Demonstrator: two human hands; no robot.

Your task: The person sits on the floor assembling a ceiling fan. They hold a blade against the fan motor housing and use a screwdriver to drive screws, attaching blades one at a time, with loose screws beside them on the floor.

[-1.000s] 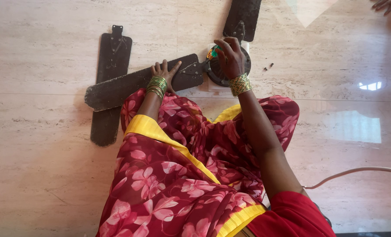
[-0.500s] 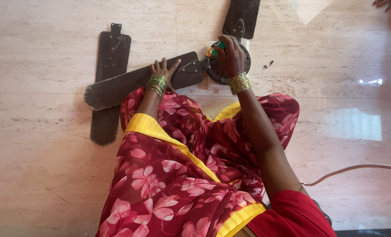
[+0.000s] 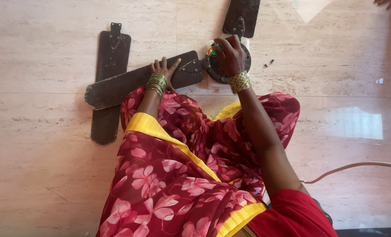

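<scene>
Head view shows us looking down at a fan hub (image 3: 222,72), a dark round part lying on a pale stone floor (image 3: 42,184). Our right hand (image 3: 229,55) sits on top of the hub, with the fingers curled around a small tool with a green and orange handle (image 3: 211,50). The tool tip points at the hub near its left edge. Our left hand (image 3: 162,70) lies to the left of the hub. It is flat and open, pressing down on a long dark blade (image 3: 129,83) that is joined to the hub's left side. It is not gripping anything. A second blade (image 3: 241,16) sticks out from the hub at the top and runs out of the picture. A third blade (image 3: 110,57) is loose. It lies far to the left of the hub, straight up and down, and the long blade crosses over it. Both wrists wear green and gold bangles (image 3: 156,83). Just below the hub we see our lap in a red flowered dress (image 3: 169,175) with a yellow edge. A few small dark bits (image 3: 269,63) lie on the floor just right of the hub. A white cord (image 3: 357,166) runs across the floor far to the lower right of the hub. Another person's fingers (image 3: 386,2) show far up and to the right of the hub.
</scene>
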